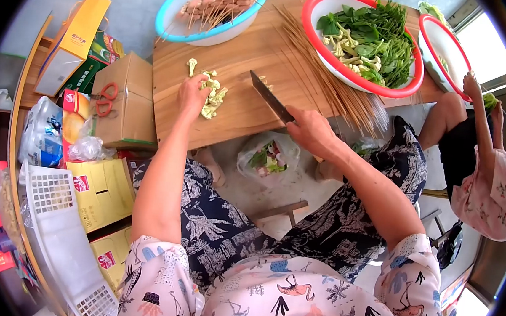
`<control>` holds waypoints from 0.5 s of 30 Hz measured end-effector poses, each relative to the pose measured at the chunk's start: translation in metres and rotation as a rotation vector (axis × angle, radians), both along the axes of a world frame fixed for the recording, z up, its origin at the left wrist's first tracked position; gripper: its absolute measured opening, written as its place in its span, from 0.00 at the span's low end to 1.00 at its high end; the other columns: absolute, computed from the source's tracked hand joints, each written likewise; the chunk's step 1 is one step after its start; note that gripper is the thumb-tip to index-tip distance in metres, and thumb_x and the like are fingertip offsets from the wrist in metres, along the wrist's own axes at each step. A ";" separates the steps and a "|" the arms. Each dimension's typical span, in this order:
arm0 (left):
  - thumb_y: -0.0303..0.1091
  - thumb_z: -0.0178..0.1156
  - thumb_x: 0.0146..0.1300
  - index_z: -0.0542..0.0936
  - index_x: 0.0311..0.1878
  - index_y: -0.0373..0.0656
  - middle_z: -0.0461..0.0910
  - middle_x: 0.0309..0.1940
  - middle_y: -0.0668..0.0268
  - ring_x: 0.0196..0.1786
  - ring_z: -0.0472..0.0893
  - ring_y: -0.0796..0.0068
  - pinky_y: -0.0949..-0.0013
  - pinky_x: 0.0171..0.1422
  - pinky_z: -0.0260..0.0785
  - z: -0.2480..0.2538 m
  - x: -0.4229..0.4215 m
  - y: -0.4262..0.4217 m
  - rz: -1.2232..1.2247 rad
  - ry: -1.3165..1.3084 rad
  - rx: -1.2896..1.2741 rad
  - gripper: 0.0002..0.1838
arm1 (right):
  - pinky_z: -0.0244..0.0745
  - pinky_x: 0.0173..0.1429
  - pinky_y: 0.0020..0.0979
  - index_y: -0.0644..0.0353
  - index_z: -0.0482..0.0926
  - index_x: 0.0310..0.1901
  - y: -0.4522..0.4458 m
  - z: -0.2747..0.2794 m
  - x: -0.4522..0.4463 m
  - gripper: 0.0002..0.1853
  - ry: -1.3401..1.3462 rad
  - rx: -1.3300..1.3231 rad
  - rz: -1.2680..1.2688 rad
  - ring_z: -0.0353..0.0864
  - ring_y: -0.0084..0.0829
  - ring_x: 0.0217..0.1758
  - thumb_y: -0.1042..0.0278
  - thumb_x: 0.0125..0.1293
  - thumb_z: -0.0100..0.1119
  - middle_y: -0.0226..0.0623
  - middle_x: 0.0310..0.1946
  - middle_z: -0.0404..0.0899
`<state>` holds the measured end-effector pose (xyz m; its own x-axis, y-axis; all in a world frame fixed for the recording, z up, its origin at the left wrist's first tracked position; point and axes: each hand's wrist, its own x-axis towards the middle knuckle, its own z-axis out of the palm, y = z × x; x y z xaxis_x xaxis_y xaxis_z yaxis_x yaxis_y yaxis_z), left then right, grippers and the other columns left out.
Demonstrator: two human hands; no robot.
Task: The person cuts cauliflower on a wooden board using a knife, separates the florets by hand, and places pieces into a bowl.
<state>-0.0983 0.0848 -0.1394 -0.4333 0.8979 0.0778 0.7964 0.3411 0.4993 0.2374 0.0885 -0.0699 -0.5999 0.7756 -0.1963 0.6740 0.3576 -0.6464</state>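
Note:
My right hand (pixel 312 129) is closed around the handle of a kitchen knife (pixel 270 96), its dark blade slanting up and left above the wooden table (pixel 241 118). At the table's left side, my left hand (pixel 192 94) is bent with its fingers on cauliflower pieces (pixel 213 98); the fingertips are partly hidden. One cauliflower floret (pixel 192 66) shows just beyond those fingers. A few small bits lie behind the blade. Bamboo skewers (pixel 331 75) are spread right of the knife.
A blue-rimmed basin (pixel 169 18) holds skewered pale meat. Greens and cauliflower fill a red-rimmed basin (pixel 416 82). Below the table edge sits a plastic bag (pixel 244 160) of scraps. Boxes and red scissors (pixel 106 99) stand left. At right, another person (pixel 483 182) handles greens by another basin (pixel 431 50).

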 end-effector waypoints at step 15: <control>0.36 0.63 0.56 0.78 0.35 0.40 0.82 0.26 0.58 0.31 0.82 0.62 0.61 0.38 0.73 0.020 0.065 0.015 -0.313 -0.260 0.036 0.10 | 0.73 0.49 0.53 0.60 0.74 0.53 0.009 0.005 0.010 0.18 0.090 -0.007 -0.087 0.79 0.59 0.43 0.65 0.62 0.51 0.58 0.33 0.81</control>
<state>-0.0333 0.0999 -0.1197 -0.1489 0.9882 0.0353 0.7048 0.0810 0.7048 0.2470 0.0972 -0.0648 -0.5462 0.8240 -0.1507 0.6414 0.2956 -0.7080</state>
